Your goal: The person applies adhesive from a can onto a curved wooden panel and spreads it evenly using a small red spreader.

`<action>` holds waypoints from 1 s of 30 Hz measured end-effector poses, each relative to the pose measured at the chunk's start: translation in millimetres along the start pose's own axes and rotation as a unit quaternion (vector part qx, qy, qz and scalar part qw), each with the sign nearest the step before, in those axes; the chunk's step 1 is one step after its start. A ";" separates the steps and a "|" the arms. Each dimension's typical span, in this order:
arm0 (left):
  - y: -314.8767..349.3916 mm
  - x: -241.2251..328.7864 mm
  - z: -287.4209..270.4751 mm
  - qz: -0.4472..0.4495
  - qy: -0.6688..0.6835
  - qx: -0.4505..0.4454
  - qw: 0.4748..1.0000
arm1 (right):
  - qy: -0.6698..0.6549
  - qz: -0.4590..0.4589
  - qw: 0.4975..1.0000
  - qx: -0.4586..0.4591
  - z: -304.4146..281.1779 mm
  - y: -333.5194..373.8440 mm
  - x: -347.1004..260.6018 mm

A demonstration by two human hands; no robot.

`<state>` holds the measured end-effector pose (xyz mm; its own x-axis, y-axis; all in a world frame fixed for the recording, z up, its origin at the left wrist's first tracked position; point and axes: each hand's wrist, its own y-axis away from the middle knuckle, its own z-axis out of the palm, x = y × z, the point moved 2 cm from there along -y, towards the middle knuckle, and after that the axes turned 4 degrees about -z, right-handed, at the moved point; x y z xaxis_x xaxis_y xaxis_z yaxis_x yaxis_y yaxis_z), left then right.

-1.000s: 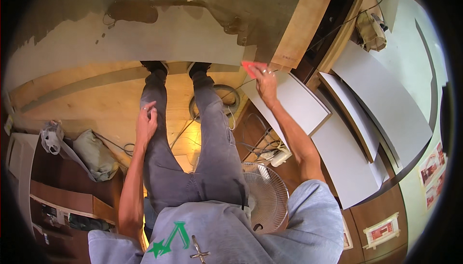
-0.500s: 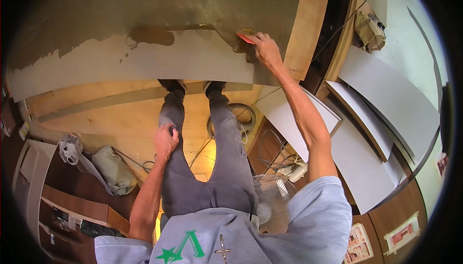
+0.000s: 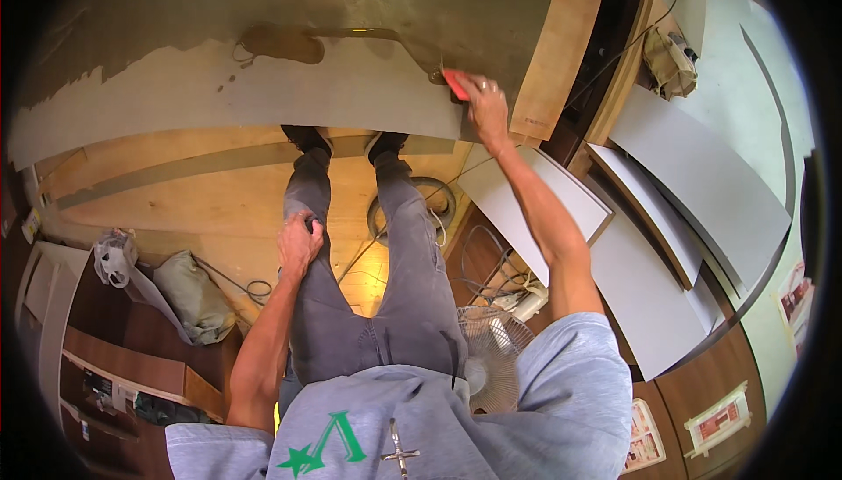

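My right hand (image 3: 488,113) grips a flat red spreader (image 3: 456,85) at the near right part of a large pale grey sheet (image 3: 351,99). The spreader's edge sits by the wet boundary of a brown, glossy liquid that looks like glue (image 3: 282,44). That liquid coats the far part of the sheet, with a thicker puddle left of centre and a few drops in front. My left hand (image 3: 299,243) rests against my left leg near the knee, fingers curled. Something dark shows at its fingertips, but I cannot make out whether it is held or part of the trousers.
A plywood strip (image 3: 561,50) borders the sheet's right side. Several grey panels (image 3: 702,182) lean at the right. A fan (image 3: 485,362), cables and a coiled hose (image 3: 412,208) lie close to my legs. Bags (image 3: 195,296) and brown shelving stand at the left.
My right hand and the spreader have moved a little toward me, and the spreader is turned more steeply. My left hand stays at my leg; the view has shifted slightly.
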<state>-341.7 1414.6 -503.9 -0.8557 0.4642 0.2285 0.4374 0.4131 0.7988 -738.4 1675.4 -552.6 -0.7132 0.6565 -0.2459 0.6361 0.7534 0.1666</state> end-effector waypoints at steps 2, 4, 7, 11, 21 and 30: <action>-1.4 -0.3 -2.6 -0.002 0.006 -0.007 1.000 | -0.029 0.015 0.999 0.004 1.7 40.0 -18.9; -2.2 -1.2 -3.5 0.002 0.008 -0.009 1.000 | -0.048 0.039 0.998 -0.021 4.3 79.6 -35.7; -7.0 -0.6 -4.5 0.012 0.009 -0.007 1.000 | -0.106 0.048 0.984 -0.131 -5.1 120.4 -51.5; -10.2 -9.9 -9.9 -0.003 0.005 -0.020 1.000 | -0.173 -0.001 0.984 -0.053 -31.7 75.7 -67.2; -6.5 -25.2 -7.8 -0.007 0.035 -0.006 0.999 | -0.090 -0.046 0.993 -0.066 -25.0 -75.0 -51.3; -10.7 -19.4 -6.6 0.005 0.050 -0.014 0.999 | 0.040 -0.042 0.998 0.009 -18.8 -131.8 -11.3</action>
<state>-331.6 1396.0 -513.2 -0.8754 0.3865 0.2905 0.4396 0.3860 0.8110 -819.7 1569.4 -553.8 -0.7846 0.5929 -0.1813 0.5784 0.8052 0.1305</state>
